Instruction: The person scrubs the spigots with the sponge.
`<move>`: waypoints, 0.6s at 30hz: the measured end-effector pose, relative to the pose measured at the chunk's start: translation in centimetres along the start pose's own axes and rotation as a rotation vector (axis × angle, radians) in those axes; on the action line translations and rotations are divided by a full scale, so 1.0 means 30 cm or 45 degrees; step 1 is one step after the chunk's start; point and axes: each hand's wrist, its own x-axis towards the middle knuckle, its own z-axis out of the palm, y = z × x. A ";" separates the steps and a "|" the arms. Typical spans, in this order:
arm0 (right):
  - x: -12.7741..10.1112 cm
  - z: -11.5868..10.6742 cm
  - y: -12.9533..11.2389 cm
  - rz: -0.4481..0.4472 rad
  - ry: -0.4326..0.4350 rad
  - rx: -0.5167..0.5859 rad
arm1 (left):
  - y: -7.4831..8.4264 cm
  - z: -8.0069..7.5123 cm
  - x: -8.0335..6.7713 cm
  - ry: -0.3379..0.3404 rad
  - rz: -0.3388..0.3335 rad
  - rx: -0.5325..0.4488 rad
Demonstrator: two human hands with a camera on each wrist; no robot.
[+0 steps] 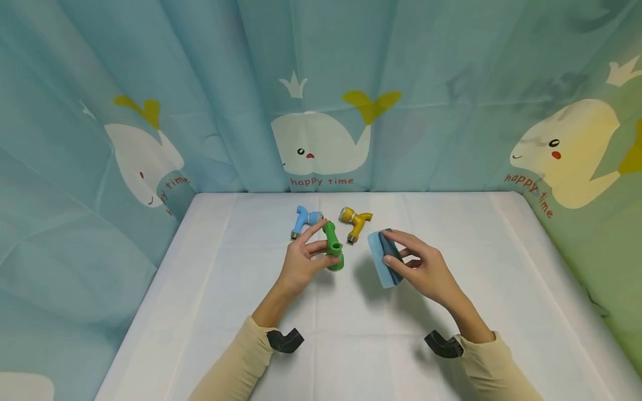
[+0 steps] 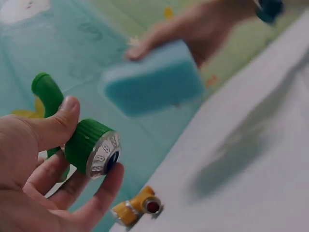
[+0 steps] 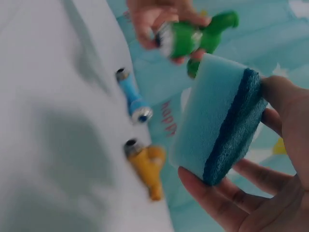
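Whale-print curtains (image 1: 431, 145) hang behind; a white table (image 1: 220, 284) below.

You read "happy time" in red printed lettering (image 1: 322, 181) on blue-green fabric curtain (image 1: 321, 50), behind far edge of white rectangular cloth-covered table (image 1: 241, 250); again beyond table's far right corner; "ppy time" beyond far left. Silver-faced green ribbed tap (image 2: 79, 147): raised marks (image 2: 100, 157), illegible.

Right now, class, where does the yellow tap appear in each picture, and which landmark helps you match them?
Head: the yellow tap lies on the table, near the picture's centre, just right of the blue tap.
Left wrist: the yellow tap is near the bottom, slightly left of centre.
Right wrist: the yellow tap is in the lower half, just left of centre.
Shared landmark: the sponge, held by the right hand in all three.
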 end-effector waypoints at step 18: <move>0.090 -0.009 -0.151 -0.257 -0.333 -0.185 | 0.019 0.019 -0.015 -0.015 0.241 0.640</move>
